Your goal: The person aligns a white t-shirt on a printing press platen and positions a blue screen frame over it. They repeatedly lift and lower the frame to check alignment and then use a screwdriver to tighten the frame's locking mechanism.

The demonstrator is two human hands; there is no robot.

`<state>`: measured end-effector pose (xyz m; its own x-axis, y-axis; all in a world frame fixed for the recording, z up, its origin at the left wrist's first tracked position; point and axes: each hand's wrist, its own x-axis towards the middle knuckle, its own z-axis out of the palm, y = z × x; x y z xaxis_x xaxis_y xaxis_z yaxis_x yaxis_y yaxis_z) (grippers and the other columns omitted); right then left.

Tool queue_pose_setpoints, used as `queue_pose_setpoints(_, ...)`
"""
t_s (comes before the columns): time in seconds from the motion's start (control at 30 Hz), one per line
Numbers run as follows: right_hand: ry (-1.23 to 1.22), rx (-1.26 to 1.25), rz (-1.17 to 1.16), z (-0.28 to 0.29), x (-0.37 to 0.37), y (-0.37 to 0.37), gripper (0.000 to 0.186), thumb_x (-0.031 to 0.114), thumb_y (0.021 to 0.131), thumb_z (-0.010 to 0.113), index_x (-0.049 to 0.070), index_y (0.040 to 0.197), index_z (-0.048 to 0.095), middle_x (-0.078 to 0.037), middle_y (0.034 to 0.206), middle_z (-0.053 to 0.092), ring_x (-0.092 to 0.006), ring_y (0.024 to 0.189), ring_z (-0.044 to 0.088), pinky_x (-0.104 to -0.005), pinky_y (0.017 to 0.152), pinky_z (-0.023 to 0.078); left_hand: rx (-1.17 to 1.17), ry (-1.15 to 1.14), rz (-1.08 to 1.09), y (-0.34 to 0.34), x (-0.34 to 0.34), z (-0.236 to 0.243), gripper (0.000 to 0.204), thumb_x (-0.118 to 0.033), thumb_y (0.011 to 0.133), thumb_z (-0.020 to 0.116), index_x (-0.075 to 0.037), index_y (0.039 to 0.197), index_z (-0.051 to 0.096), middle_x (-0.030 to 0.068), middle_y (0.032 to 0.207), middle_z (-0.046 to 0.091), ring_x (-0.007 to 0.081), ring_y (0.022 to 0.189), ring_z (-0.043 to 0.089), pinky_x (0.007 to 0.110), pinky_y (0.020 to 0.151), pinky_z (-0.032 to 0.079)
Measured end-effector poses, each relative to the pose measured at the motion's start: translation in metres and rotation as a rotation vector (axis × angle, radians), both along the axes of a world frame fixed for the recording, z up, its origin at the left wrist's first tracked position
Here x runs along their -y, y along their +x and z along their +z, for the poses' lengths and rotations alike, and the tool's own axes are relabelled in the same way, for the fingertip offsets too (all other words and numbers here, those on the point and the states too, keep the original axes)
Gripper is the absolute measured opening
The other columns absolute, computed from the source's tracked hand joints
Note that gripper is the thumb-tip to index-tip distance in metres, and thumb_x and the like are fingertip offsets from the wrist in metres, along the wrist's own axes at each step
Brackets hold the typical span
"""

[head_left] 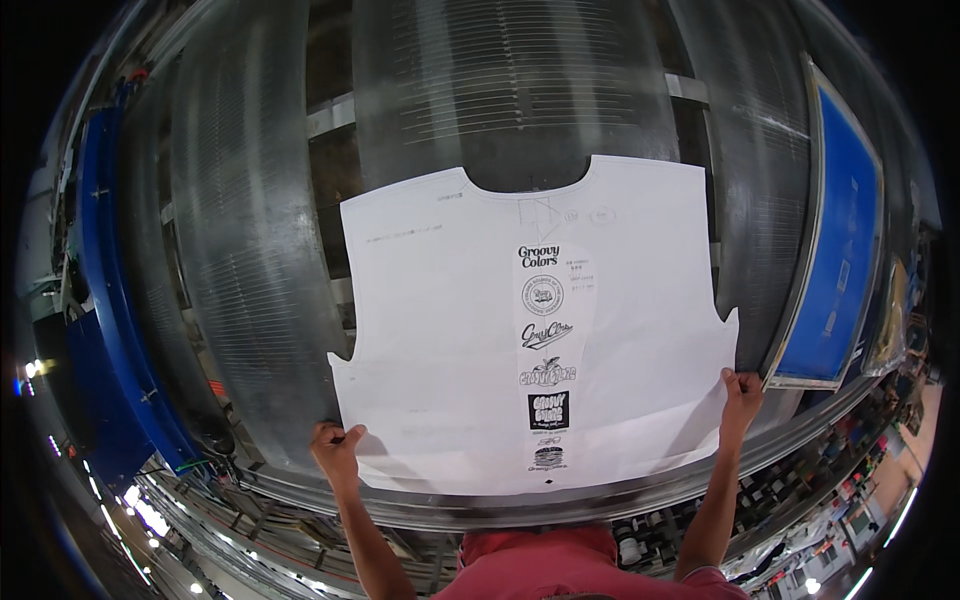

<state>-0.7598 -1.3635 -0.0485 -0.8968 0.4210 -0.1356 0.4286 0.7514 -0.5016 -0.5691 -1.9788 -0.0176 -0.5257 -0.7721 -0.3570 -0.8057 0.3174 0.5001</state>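
Note:
A large white paper pattern [440,300], cut like the body of a shirt with a scooped neckline, lies over a dark printing board. Down its middle runs a column of black printed logos, with faint pencil marks near the neck. At its lower left edge, my left hand [338,447] pinches the paper between thumb and fingers. My right hand [741,392] grips the opposite edge, a little higher up. The sheet is spread out between both hands, with slight creases toward its lower part.
Long dark boards [510,80] stand side by side with gaps between them. A blue screen-printing frame [828,240] rests at the right. On the left runs a blue metal rail [115,280]. A metal edge [480,512] lies between the boards and my body.

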Motion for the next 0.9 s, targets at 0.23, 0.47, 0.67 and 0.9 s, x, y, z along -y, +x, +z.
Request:
queue_pose_setpoints(0.23,0.002,0.012,0.050,-0.005,-0.009,-0.004,0.041,0.029,0.084,0.080,-0.001,0.074,0.054,-0.003,0.069,0.045,-0.0149,0.066,0.040,-0.0341,0.060,0.037,0.488,-0.481,-0.151,-0.019,-0.011,0.009,0.055,-0.017,0.061,0.091,0.001,0.102,0.059,0.0171,0.122,0.056,0.0362,0.111,0.052,0.050,0.085,0.042)
queue_pose_setpoints(0.47,-0.021,0.021,0.039,-0.008,-0.005,-0.006,0.037,0.027,0.078,0.083,-0.001,0.071,0.060,-0.011,0.071,0.057,-0.0296,0.074,0.054,-0.0425,0.072,0.044,-0.113,-0.281,-0.822,-0.142,-0.121,0.025,0.092,-0.042,0.075,0.083,-0.016,0.152,0.041,0.0176,0.163,0.024,0.0464,0.151,0.011,0.069,0.116,0.005)
queue_pose_setpoints(0.67,0.022,0.043,0.032,-0.001,0.004,-0.008,0.034,0.025,0.078,0.083,-0.002,0.071,0.062,-0.013,0.071,0.060,-0.0305,0.073,0.055,-0.0435,0.071,0.045,-0.194,-0.347,-1.169,-0.229,-0.206,-0.038,0.093,-0.069,0.082,0.062,-0.016,0.155,0.037,0.0133,0.165,0.021,0.0404,0.152,0.013,0.073,0.114,0.002)
queue_pose_setpoints(0.9,0.281,0.060,0.117,0.050,0.023,0.008,0.039,0.038,0.084,0.077,0.008,0.106,0.067,-0.013,0.098,0.069,-0.0343,0.091,0.066,-0.0432,0.082,0.052,-0.158,-0.392,-1.172,-0.232,-0.220,-0.035,0.091,-0.065,0.083,0.064,-0.015,0.155,0.036,0.0131,0.166,0.020,0.0360,0.153,0.013,0.073,0.113,0.003)
